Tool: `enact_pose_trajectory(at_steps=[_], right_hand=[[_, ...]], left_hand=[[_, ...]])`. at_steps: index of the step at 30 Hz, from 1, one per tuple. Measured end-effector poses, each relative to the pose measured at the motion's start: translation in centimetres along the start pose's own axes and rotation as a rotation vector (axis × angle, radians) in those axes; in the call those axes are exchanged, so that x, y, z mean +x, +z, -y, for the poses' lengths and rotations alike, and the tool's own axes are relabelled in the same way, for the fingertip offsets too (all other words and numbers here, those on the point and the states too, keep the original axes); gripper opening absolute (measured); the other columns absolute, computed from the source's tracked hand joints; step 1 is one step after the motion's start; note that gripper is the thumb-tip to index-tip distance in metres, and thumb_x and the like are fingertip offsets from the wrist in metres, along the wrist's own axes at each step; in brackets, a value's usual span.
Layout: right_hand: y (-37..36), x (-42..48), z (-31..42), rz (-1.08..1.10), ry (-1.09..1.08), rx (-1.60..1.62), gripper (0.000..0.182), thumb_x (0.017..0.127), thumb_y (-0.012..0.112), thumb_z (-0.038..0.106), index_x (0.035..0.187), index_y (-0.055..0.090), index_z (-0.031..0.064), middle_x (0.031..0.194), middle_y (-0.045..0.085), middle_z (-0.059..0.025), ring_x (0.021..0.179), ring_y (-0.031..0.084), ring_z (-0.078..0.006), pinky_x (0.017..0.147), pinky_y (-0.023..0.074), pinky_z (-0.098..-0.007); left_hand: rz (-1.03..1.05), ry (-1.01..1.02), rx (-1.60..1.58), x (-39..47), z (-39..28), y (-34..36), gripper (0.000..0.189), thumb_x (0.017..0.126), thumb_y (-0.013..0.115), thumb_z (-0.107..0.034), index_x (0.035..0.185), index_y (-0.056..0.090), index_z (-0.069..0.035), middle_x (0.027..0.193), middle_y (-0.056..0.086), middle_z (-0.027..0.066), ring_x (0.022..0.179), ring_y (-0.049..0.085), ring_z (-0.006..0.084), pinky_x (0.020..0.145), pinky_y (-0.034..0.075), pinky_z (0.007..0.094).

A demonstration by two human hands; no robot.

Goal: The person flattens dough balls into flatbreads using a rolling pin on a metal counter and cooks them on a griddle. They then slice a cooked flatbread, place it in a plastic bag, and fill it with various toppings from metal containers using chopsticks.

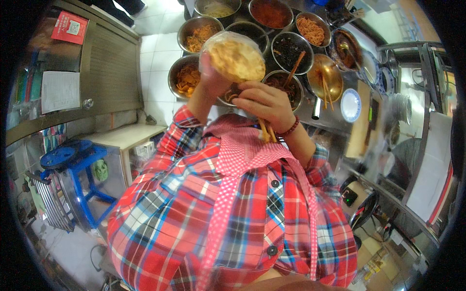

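My left hand (213,78) grips a round golden flatbread (238,60) that sits inside a clear plastic bag (227,38), raised over the metal bowls. Close to the bread's lower edge, my right hand (267,103) is closed around a pair of wooden chopsticks (267,131), whose rear ends stick out beneath the palm. Their tips are hidden by the fingers and the bread. Under my hands a bowl (227,100) is mostly covered from sight. Just right of it stands a bowl of dark food (291,92) with a wooden stick (295,69) resting in it.
Around my hands are bowls of orange food (187,78), black strips (291,49), pale orange strips (310,31) and red sauce (271,14). A brass-coloured pan (325,78) holding chopsticks and a blue-rimmed plate (350,105) lie right. Blue stools (87,182) stand left, near a cabinet door (111,58).
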State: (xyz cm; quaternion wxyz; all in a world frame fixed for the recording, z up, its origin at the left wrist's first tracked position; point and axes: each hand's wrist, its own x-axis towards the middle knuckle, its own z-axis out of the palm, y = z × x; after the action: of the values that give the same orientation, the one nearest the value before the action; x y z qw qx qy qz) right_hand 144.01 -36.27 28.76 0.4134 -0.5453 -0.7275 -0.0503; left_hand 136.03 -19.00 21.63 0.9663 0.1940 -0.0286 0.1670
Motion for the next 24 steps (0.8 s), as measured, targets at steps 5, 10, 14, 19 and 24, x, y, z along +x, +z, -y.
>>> enact_pose_trajectory(at_steps=[5,10,14,19,24], right_hand=[[0.4,0.2,-0.2,0.016,-0.033,0.017,0.024,0.071,0.058,0.012,0.094,0.063,0.0098,0.092,0.059,-0.0035,0.095,0.061,-0.0223,0.075,0.0520,-0.0292],[0.4,0.0,-0.5,0.034,-0.005,0.035,0.025,0.071,0.058,0.012,0.095,0.064,0.0089,0.093,0.060,-0.0043,0.095,0.061,-0.0230,0.075,0.0516,-0.0296],[0.0,-0.2,-0.6,-0.093,0.196,0.218,0.027,0.073,0.056,0.012,0.098,0.066,0.0074,0.094,0.061,-0.0082,0.096,0.061,-0.0266,0.078,0.0507,-0.0321],[0.3,0.4,0.0,-0.050,0.108,0.105,0.029,0.070,0.059,0.009,0.098,0.065,0.0085,0.093,0.061,-0.0083,0.094,0.061,-0.0266,0.077,0.0513,-0.0319],[0.2,0.7,0.1,-0.070,0.092,0.138,0.029,0.069,0.062,0.007,0.097,0.066,0.0082,0.092,0.062,-0.0075,0.093,0.062,-0.0244,0.075,0.0521,-0.0314]], left_hand=[[0.133,-0.025,-0.160,0.6,0.0,0.5,0.082,0.082,0.030,-0.071,0.133,0.039,-0.006,0.130,0.047,0.0150,0.118,0.048,0.0323,0.101,0.037,0.0471],[-0.250,-0.010,0.269,0.8,0.3,2.3,0.084,0.081,0.033,-0.071,0.133,0.037,-0.006,0.132,0.046,0.0160,0.119,0.046,0.0331,0.102,0.035,0.0477],[-0.181,-0.020,0.253,0.6,0.3,2.1,0.084,0.080,0.037,-0.071,0.134,0.037,-0.006,0.132,0.045,0.0159,0.120,0.046,0.0333,0.102,0.035,0.0473],[0.040,-0.078,-0.012,-0.2,1.2,0.0,0.065,0.088,0.042,-0.054,0.131,0.037,-0.006,0.125,0.049,0.0134,0.114,0.049,0.0284,0.099,0.039,0.0417],[0.077,-0.107,0.196,-0.8,1.0,-1.8,0.038,0.097,0.038,-0.031,0.124,0.042,-0.005,0.119,0.052,0.0105,0.107,0.052,0.0210,0.095,0.043,0.0352]])
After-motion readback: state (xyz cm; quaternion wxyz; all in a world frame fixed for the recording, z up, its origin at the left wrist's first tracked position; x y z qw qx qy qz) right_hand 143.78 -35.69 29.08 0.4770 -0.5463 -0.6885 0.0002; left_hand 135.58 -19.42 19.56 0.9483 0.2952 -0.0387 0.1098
